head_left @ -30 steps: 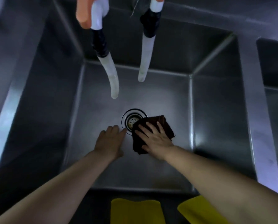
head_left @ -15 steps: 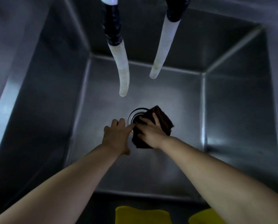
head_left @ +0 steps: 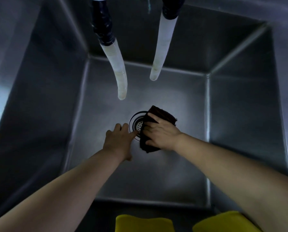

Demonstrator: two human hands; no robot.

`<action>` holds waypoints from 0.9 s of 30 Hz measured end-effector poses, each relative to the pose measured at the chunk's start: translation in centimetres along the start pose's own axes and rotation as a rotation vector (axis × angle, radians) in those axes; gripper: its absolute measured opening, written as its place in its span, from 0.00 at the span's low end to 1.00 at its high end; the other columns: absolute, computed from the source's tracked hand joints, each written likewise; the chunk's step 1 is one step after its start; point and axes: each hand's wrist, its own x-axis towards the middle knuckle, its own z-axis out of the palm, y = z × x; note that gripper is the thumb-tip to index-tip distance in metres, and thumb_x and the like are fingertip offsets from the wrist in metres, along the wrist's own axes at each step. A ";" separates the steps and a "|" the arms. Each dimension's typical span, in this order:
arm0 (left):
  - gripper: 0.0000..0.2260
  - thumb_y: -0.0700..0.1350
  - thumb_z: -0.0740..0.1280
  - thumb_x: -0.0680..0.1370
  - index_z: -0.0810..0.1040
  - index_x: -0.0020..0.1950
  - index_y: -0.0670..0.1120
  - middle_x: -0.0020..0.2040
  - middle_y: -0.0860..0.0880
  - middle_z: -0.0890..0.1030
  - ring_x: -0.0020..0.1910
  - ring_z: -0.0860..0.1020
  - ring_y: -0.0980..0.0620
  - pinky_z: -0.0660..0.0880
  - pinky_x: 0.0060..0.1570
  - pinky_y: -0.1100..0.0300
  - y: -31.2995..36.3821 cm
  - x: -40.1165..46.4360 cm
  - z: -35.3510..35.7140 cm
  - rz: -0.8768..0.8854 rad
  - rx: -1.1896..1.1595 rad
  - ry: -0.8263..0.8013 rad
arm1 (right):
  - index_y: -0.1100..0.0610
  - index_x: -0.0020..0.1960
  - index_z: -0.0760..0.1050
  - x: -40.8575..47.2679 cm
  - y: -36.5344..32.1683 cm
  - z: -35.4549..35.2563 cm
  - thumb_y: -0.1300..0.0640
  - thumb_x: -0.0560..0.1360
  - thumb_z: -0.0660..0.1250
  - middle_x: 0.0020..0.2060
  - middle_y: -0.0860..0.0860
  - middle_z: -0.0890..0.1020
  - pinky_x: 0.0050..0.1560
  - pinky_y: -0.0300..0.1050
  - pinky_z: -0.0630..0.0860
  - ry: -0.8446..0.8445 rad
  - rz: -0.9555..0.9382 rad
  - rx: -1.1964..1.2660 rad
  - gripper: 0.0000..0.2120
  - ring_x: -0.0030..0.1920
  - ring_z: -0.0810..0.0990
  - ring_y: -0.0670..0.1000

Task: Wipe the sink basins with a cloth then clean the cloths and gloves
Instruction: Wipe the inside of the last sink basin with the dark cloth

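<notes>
Starting at the near edge, two yellow items (head_left: 144, 223) sit at the bottom of the view below the sink's front rim; their nature cannot be determined. Both bare forearms extend forward and down into the steel sink basin (head_left: 240, 114).

Left hand (head_left: 119, 142): palm down at the basin floor, fingers extended and close together, holding nothing. One fingertip reaches the near rim of the drain strainer (head_left: 137, 125).

Right hand (head_left: 161, 133): spread flat, palm down, pressing on the dark cloth (head_left: 163, 114). The fingers are splayed across the fabric, not closed around it.

The cloth, dark brown, lies on the basin floor just right of centre. It overlaps the right side of the drain strainer and projects beyond the fingertips toward the back wall. The left part of the perforated strainer is exposed.

Farther back and above, two pale translucent hoses (head_left: 118, 71) hang into the basin, each joined at the top to a dark fitting (head_left: 103, 25). The left hose hangs lower and curves; the right one (head_left: 161, 47) is straighter. Neither hose touches the hands or cloth.
</notes>
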 end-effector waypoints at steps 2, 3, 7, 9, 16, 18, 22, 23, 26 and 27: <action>0.45 0.60 0.75 0.61 0.55 0.73 0.61 0.64 0.49 0.62 0.62 0.61 0.45 0.67 0.52 0.50 0.0 0.0 0.0 -0.002 0.000 -0.008 | 0.59 0.68 0.69 0.5 0.3 -0.4 0.40 0.80 0.46 0.67 0.53 0.73 0.70 0.52 0.25 -0.029 -0.016 -0.031 0.29 0.72 0.60 0.51; 0.46 0.60 0.75 0.61 0.55 0.73 0.61 0.64 0.49 0.62 0.62 0.61 0.45 0.67 0.52 0.51 0.0 0.0 0.0 -0.002 0.003 -0.011 | 0.59 0.69 0.68 0.7 0.4 -0.6 0.40 0.80 0.45 0.69 0.54 0.71 0.70 0.52 0.25 -0.041 -0.018 -0.039 0.30 0.73 0.59 0.51; 0.46 0.60 0.75 0.61 0.54 0.73 0.60 0.64 0.48 0.61 0.62 0.60 0.45 0.66 0.52 0.51 0.0 0.1 0.0 0.000 0.003 -0.016 | 0.59 0.73 0.61 1.1 0.1 -0.9 0.38 0.80 0.44 0.73 0.53 0.65 0.72 0.54 0.30 -0.123 0.024 -0.062 0.32 0.75 0.54 0.50; 0.45 0.60 0.75 0.61 0.55 0.73 0.60 0.63 0.48 0.61 0.62 0.60 0.45 0.66 0.51 0.51 0.1 0.1 -0.1 0.000 -0.005 -0.012 | 0.59 0.74 0.59 1.1 -0.5 -1.1 0.37 0.79 0.44 0.73 0.53 0.64 0.74 0.55 0.35 -0.179 0.083 -0.089 0.33 0.74 0.54 0.51; 0.45 0.59 0.75 0.59 0.57 0.72 0.59 0.61 0.48 0.63 0.60 0.61 0.45 0.66 0.48 0.52 0.1 0.0 -0.2 0.003 -0.019 -0.006 | 0.49 0.73 0.62 2.2 -3.7 -1.4 0.37 0.79 0.49 0.65 0.51 0.73 0.71 0.63 0.39 -0.265 0.174 -0.223 0.27 0.71 0.59 0.58; 0.45 0.59 0.75 0.59 0.58 0.71 0.59 0.60 0.48 0.63 0.60 0.62 0.45 0.66 0.48 0.52 0.0 0.0 -0.3 0.009 -0.021 -0.002 | 0.47 0.69 0.66 2.4 -4.0 -1.5 0.38 0.79 0.52 0.61 0.50 0.76 0.71 0.63 0.41 -0.248 0.194 -0.188 0.23 0.69 0.60 0.59; 0.44 0.60 0.75 0.58 0.59 0.70 0.59 0.60 0.49 0.64 0.59 0.62 0.46 0.66 0.47 0.53 -0.2 0.0 -0.2 0.021 -0.026 0.008 | 0.56 0.62 0.75 2.3 -4.6 -1.1 0.38 0.79 0.50 0.60 0.52 0.76 0.70 0.50 0.42 -0.068 0.375 0.128 0.27 0.67 0.59 0.57; 0.43 0.60 0.75 0.58 0.59 0.70 0.59 0.60 0.49 0.64 0.59 0.62 0.46 0.66 0.47 0.53 -0.3 0.0 -0.2 0.022 -0.034 0.009 | 0.58 0.61 0.76 2.2 -4.5 -0.9 0.38 0.79 0.52 0.62 0.53 0.73 0.69 0.46 0.42 -0.022 0.445 0.270 0.28 0.67 0.57 0.58; 0.46 0.61 0.75 0.58 0.57 0.71 0.59 0.61 0.49 0.63 0.60 0.61 0.46 0.66 0.48 0.52 -0.4 0.0 0.0 0.011 -0.044 0.004 | 0.58 0.56 0.79 1.6 -4.1 -0.3 0.41 0.78 0.55 0.60 0.56 0.73 0.69 0.47 0.51 0.076 0.541 0.503 0.24 0.66 0.60 0.59; 0.47 0.61 0.75 0.58 0.56 0.72 0.59 0.61 0.48 0.63 0.60 0.61 0.46 0.66 0.49 0.52 -0.4 0.1 0.0 0.006 -0.041 0.006 | 0.57 0.54 0.79 1.1 -4.1 -0.1 0.43 0.79 0.55 0.57 0.56 0.75 0.68 0.48 0.54 0.114 0.559 0.556 0.21 0.64 0.61 0.58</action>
